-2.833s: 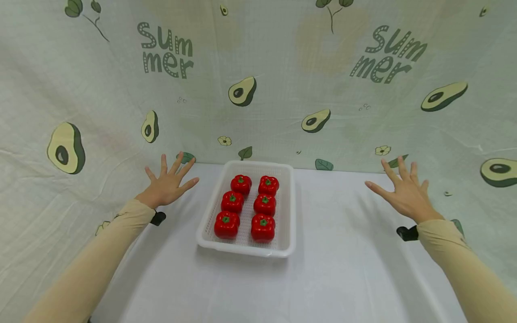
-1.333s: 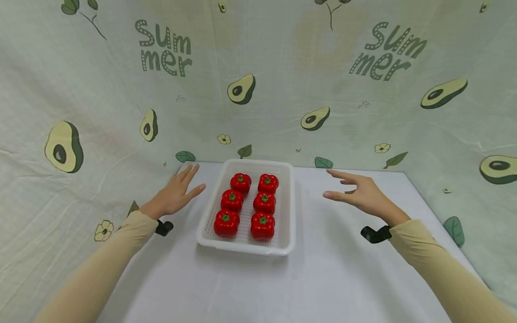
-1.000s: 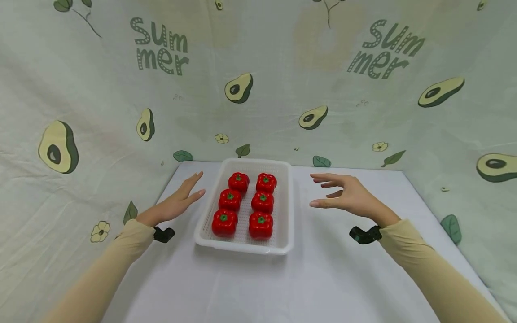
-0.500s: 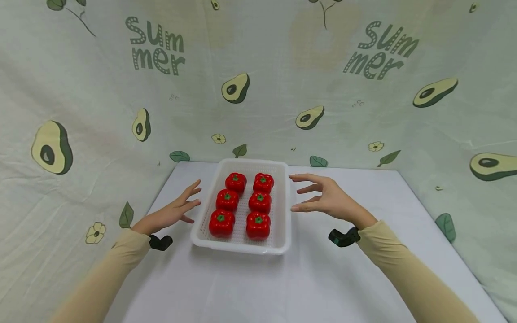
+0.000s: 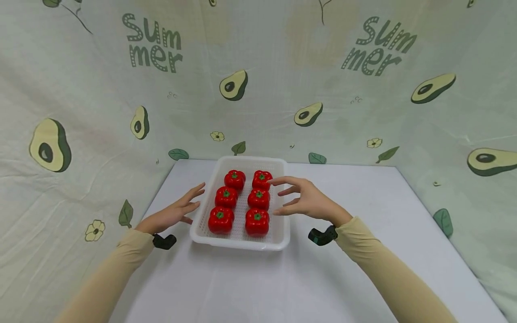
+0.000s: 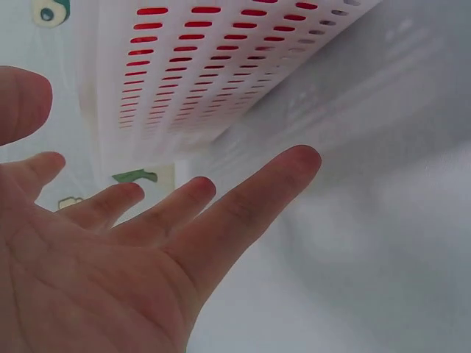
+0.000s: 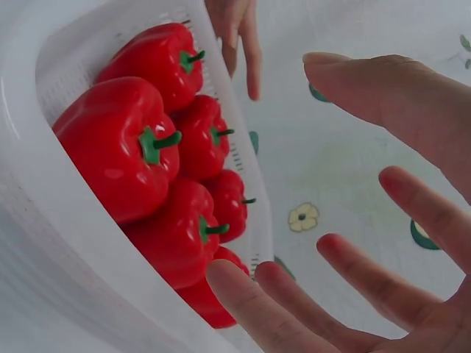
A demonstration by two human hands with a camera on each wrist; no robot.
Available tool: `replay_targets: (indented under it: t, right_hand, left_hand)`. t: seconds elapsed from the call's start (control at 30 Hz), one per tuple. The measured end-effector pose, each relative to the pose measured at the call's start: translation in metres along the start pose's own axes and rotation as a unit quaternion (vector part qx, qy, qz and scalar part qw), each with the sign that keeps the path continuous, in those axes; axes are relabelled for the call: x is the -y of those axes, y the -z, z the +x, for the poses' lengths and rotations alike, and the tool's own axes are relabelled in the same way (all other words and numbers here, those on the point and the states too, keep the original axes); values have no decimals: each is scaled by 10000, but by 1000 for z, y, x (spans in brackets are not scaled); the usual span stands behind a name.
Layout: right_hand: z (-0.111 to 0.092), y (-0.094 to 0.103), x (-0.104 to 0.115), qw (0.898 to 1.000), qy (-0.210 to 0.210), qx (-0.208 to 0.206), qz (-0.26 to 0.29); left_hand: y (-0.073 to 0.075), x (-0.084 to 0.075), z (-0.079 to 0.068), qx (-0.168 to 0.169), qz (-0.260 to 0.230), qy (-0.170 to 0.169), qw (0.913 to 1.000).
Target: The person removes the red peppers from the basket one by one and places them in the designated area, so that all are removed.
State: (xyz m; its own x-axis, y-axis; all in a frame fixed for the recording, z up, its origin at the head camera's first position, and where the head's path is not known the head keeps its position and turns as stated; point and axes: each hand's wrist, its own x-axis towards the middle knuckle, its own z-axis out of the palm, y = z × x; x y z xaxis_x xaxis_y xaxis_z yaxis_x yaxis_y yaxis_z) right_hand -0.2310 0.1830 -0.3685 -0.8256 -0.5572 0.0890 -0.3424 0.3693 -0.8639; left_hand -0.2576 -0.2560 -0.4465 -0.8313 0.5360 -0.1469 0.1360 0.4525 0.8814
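Several red bell peppers with green stems stand in two columns inside a white perforated plastic basket [image 5: 238, 244]. My right hand [image 5: 308, 202] hovers over the basket's right side, thumb and fingers spread and gently bent, holding nothing. Its fingertips come close to the back right pepper [image 5: 262, 178] and the middle right pepper [image 5: 259, 199]. In the right wrist view, the front right pepper [image 7: 118, 154] looms nearest, its stem toward the hand. Beside the basket's left wall [image 6: 191, 81], my left hand [image 5: 169, 216] has its fingers extended and apart, with nothing in them.
The basket rests on a white table [image 5: 250, 287]. Behind and at both sides hangs a pale cloth [image 5: 266, 54] printed with avocados, leaves and "summer" lettering. Each wrist carries a black camera, such as the right one [image 5: 322, 236].
My right hand has come in from the far right to above the basket's right edge, its spread fingers now bent. My left hand has lowered toward the basket's left side. The peppers stay put.
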Motion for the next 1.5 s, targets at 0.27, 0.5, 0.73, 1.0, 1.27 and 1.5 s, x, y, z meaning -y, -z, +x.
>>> replay_targets:
  t: [0.27, 0.5, 0.73, 1.0, 1.27, 1.5]
  right_hand:
    - [10, -18, -7, 9990, -181, 388, -133]
    - [17, -27, -8, 9969, -416, 636, -188]
    - [26, -31, -6, 9939, -449, 956, -322]
    - [31, -38, -3, 9904, -398, 1148, -665]
    - [35, -43, -7, 9892, -323, 1183, -806]
    - [36, -49, -8, 9858, -371, 1213, -1103]
  left_hand:
    - [-5, 4, 4, 19, -65, 113, 9999]
    - [-8, 7, 12, 85, -270, 86, 9996]
    - [-10, 12, 14, 23, -506, 104, 9987]
    - [-12, 13, 15, 14, -645, -21, 9979]
    - [-13, 12, 17, -45, -715, 18, 9974]
    - [-16, 11, 15, -134, -725, 65, 9973]
